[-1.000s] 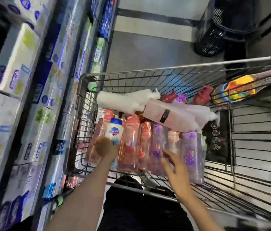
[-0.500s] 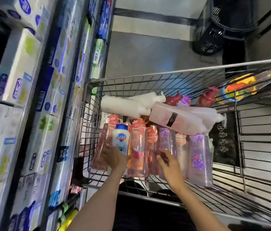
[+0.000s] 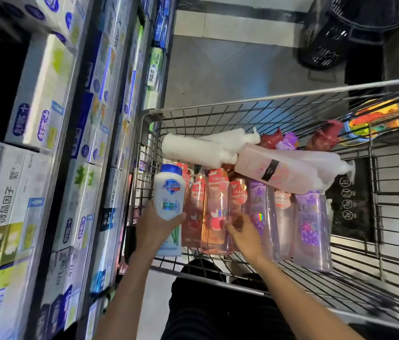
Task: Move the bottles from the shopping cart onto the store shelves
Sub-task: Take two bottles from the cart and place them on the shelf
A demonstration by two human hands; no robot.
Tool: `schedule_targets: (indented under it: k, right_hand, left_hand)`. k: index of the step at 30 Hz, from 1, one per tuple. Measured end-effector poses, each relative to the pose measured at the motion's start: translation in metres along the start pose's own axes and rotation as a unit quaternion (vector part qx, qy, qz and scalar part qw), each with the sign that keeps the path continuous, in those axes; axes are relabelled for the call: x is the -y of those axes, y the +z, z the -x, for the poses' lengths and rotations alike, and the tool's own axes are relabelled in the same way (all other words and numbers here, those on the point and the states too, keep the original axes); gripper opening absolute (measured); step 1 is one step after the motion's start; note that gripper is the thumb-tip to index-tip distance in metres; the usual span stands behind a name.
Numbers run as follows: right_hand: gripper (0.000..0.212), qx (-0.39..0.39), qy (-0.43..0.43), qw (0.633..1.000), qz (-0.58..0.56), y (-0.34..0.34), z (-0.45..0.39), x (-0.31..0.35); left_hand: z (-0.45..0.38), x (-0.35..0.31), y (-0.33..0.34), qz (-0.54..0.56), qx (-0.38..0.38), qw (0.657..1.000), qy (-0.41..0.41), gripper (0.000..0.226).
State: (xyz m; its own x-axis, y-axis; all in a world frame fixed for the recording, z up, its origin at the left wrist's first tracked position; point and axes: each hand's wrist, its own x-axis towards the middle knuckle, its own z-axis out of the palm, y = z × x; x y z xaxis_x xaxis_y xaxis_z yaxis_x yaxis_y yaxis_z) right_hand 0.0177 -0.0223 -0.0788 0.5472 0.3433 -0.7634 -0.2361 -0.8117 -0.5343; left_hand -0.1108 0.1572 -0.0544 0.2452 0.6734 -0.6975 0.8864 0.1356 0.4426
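Observation:
My left hand grips a white bottle with a blue cap and holds it just above the left side of the wire shopping cart. My right hand reaches into the cart, its fingers curled on the lower part of a clear pink bottle. Beside that one lie more pink bottles and purple bottles in a row. White pump bottles and a pale pink pump bottle lie across the top of the row. The store shelves rise on the left.
The shelves are packed with boxed goods right up to the cart's left side. A black plastic basket stands on the floor beyond the cart. A colourful packet hangs over the cart's far right rim.
My left hand has lifted the white blue-capped bottle out of the row and up towards the shelves. My right hand has slid left from the purple bottles onto a pink one.

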Motion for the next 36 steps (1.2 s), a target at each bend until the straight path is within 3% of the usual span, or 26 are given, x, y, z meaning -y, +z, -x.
schedule_targets:
  k: [4,8,11,16,20,23,25,27,32,36]
  right_hand:
    - [0.08,0.015,0.04,0.999,0.007,0.029,-0.021,0.005]
    - [0.077,-0.06,0.081,0.995,0.015,0.049,-0.043,0.009]
    - [0.084,-0.045,0.129,0.991,0.005,0.05,-0.05,0.012]
    - [0.059,-0.035,0.084,0.993,-0.071,0.039,-0.046,0.011]
    - [0.045,0.045,0.073,0.99,-0.109,0.014,-0.033,0.007]
    - [0.059,0.08,0.085,0.987,-0.113,-0.005,-0.015,0.008]
    - [0.069,0.066,0.064,0.99,-0.107,-0.015,-0.002,0.012]
    - [0.064,0.05,0.023,0.993,-0.106,-0.026,0.01,0.019]
    - [0.081,0.089,-0.106,0.986,-0.09,-0.048,0.043,0.052]
    - [0.08,0.122,-0.183,0.968,-0.12,-0.056,0.068,0.079]
  left_hand:
    - [0.007,-0.003,-0.033,0.01,-0.029,0.999,0.035,0.058]
    - [0.003,-0.002,-0.045,0.051,0.01,0.998,0.027,0.054]
    - [0.006,-0.003,-0.044,0.118,0.037,0.992,0.022,0.045]
    - [0.014,-0.004,-0.04,0.215,0.068,0.974,0.016,0.018]
    - [0.02,-0.001,-0.044,0.263,0.07,0.962,-0.007,0.032]
    - [0.027,0.001,-0.048,0.285,0.06,0.957,-0.02,0.041]
    - [0.032,0.002,-0.052,0.303,0.048,0.951,-0.025,0.038]
    - [0.039,0.002,-0.054,0.331,0.047,0.942,-0.018,0.03]
    - [0.065,-0.002,-0.054,0.387,0.027,0.922,0.006,0.021]
    - [0.098,-0.008,-0.049,0.441,0.008,0.896,0.043,0.019]
